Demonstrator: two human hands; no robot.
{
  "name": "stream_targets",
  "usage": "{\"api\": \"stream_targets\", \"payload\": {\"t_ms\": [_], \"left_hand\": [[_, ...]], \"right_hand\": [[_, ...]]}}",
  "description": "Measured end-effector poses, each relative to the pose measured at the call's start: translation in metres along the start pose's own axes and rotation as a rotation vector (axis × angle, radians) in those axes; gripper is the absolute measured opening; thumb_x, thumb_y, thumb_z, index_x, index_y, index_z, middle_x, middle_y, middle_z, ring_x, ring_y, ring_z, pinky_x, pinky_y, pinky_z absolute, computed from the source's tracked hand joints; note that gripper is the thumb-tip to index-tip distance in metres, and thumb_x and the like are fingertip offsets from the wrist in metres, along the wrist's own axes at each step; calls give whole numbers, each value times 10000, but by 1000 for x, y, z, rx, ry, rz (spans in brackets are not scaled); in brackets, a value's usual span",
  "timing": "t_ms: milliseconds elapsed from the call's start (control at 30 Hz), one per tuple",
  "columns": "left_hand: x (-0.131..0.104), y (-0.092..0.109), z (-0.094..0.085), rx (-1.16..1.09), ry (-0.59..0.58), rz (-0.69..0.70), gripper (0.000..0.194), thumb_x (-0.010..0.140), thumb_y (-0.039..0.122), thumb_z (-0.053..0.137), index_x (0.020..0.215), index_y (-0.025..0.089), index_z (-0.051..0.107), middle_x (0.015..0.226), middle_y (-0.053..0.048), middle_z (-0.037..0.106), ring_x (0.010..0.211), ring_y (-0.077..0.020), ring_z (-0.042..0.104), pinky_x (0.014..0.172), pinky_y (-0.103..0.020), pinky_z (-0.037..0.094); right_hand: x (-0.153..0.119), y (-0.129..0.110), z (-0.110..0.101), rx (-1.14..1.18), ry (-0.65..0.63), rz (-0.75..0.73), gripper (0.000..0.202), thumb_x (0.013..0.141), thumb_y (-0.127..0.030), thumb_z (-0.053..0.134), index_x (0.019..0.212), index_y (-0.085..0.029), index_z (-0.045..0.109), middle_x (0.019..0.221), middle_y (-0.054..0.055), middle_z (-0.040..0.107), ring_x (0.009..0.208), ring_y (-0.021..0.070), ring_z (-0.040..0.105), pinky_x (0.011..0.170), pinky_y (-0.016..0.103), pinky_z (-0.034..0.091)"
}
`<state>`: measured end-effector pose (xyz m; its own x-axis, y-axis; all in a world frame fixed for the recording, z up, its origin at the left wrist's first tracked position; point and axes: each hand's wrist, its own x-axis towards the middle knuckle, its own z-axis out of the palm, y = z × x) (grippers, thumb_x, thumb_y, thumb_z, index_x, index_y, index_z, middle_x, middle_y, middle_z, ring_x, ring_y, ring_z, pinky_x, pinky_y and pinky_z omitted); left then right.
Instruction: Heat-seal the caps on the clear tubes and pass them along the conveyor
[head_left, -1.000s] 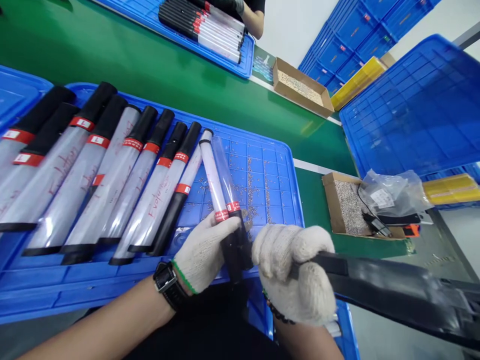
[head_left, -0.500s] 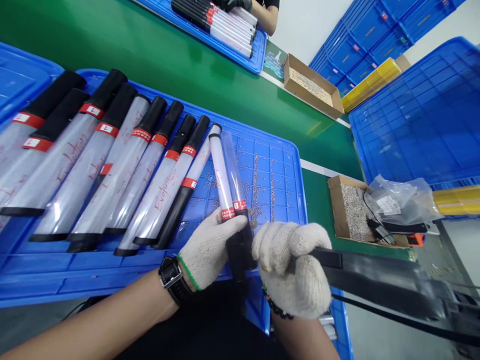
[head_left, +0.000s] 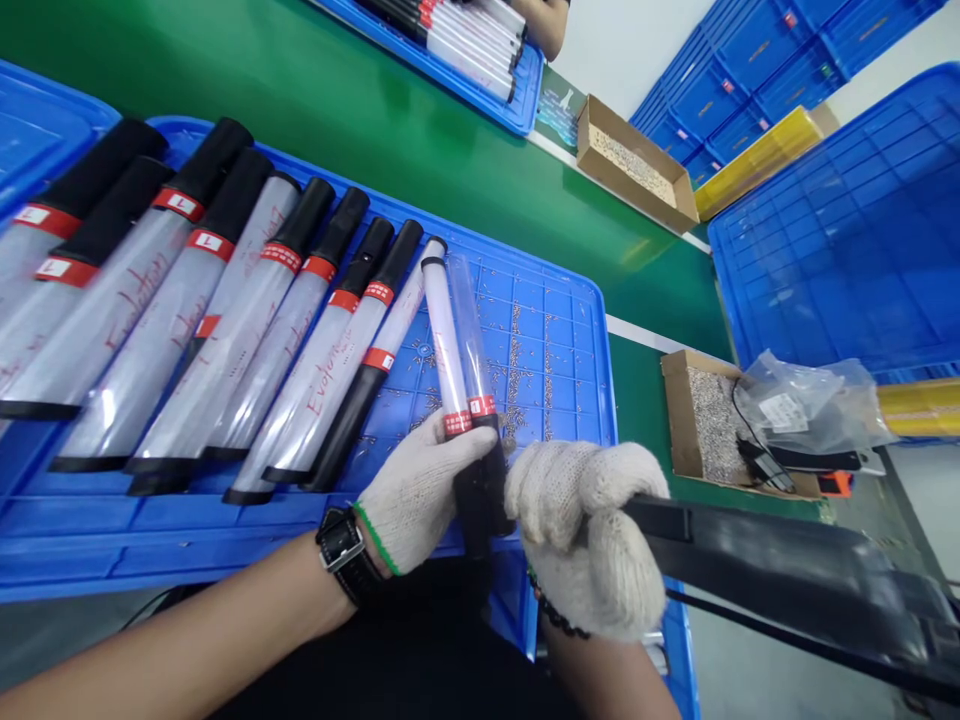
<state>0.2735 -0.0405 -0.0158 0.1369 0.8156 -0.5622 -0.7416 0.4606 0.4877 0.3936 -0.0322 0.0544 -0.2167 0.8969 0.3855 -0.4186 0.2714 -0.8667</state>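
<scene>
My left hand [head_left: 424, 490], in a white knit glove, is closed around the black lower part of a plastic tube [head_left: 447, 345] with a red band. A clear tube [head_left: 469, 325] with a red label and black end lies close beside it, near my thumb; whether I grip it too is unclear. My right hand [head_left: 589, 535], also gloved, is wrapped around the grip of a long black tool [head_left: 772, 555] that points off to the right; its kind cannot be made out. Several clear tubes [head_left: 330, 385] with black ends and red handwriting lie in a row at left.
Tiny loose bits lie scattered on the blue crate lid [head_left: 566, 345] under the tubes. Cardboard boxes of small pieces [head_left: 716, 425] stand on the green table [head_left: 420, 120], one with a plastic bag [head_left: 810, 400] beside it. Opposite, a person's arm [head_left: 544, 25] is over more tubes.
The view has shifted slightly. Both hands keep the same hold, and the tubes stay in place. The far person's gloved hand has mostly left the picture's top edge.
</scene>
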Motion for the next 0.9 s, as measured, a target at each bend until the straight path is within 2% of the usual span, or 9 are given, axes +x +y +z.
{"api": "stream_targets", "payload": {"t_ms": [200,333,467,600,667,767,833,900], "left_hand": [[-7,7,9,56,-20,-12,515,687,379,1058,1002,183,701,821,-1,717,726,-149,653,681,-278,551],[-14,22,21,24,40,12,442,701,335,1037,920,198,678,726,28,664,646,-142,615,612,-278,524],[-8,37,25,-60,83,111,468,677,234,990,1070,205,739,865,34,705,755,-131,649,723,-270,564],[-2,48,29,-95,99,249,524,606,119,994,1061,201,749,974,20,750,915,-153,697,873,-278,585],[-4,52,34,-83,97,323,537,603,104,989,1069,218,749,1008,27,761,969,-156,701,918,-275,583],[-15,59,43,15,70,407,500,660,154,971,1100,242,751,1056,27,766,1018,-165,700,926,-271,583],[-23,62,47,92,77,470,519,695,184,967,1154,266,739,1164,21,782,1126,-185,713,978,-270,589],[-29,64,50,143,76,508,593,725,206,978,1246,308,713,1332,22,778,1285,-208,703,1069,-275,587]], "right_hand": [[3,-5,1,-47,30,-34,291,1106,-304,753,902,-276,547,614,-94,460,487,132,480,580,274,545],[-2,-18,-2,-81,145,-135,258,1096,-344,766,930,-283,578,583,-105,415,455,130,443,558,276,522],[-9,-22,-7,-87,226,-127,188,1085,-343,781,971,-288,643,593,-97,432,462,136,440,562,295,507],[-9,-10,-6,-53,258,-134,210,1076,-313,769,928,-279,624,594,-95,441,474,140,444,547,285,488],[-7,-1,-3,-97,317,-128,217,1051,-264,764,927,-280,587,610,-100,497,484,143,498,552,289,507],[-5,8,1,-343,421,-13,217,967,-209,809,1003,-280,606,758,-70,666,606,157,653,641,318,601],[-5,11,2,-472,423,47,261,888,-194,870,1036,-262,666,887,-21,761,698,169,714,688,327,639],[-6,15,3,-514,375,63,272,836,-178,900,1031,-248,725,971,16,819,703,167,722,679,317,647]]}}
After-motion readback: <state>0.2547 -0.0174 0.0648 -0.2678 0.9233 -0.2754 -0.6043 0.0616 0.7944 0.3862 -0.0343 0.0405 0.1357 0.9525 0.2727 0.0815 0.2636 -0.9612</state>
